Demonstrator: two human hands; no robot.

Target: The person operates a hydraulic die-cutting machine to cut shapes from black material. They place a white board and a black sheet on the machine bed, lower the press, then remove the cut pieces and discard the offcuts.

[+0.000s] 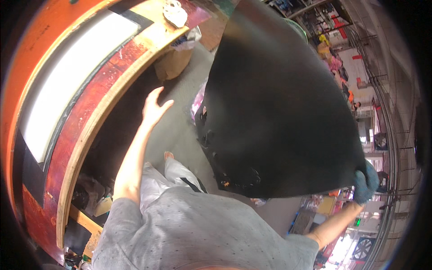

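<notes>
A large black sheet (279, 108), smooth and flexible-looking, hangs in front of me and to the right. Small holes and ragged tears run along its left and lower-left edge. My right hand (365, 184), in a blue-grey glove, is closed on the sheet's near right corner and holds it up. The sheet's far end runs out of the top of the view. My left hand (155, 108) is bare and open, thumb apart from the fingers, holding nothing. It hovers between the sheet and the workbench, touching neither.
On the left curves a wooden workbench (105, 85) with a worn red-brown top and a white panel (76, 85). A white bundle (174, 14) lies at its far end. A brown bag (173, 63) stands below. Behind the sheet are shelves, pipes (382, 103) and a fan (363, 247).
</notes>
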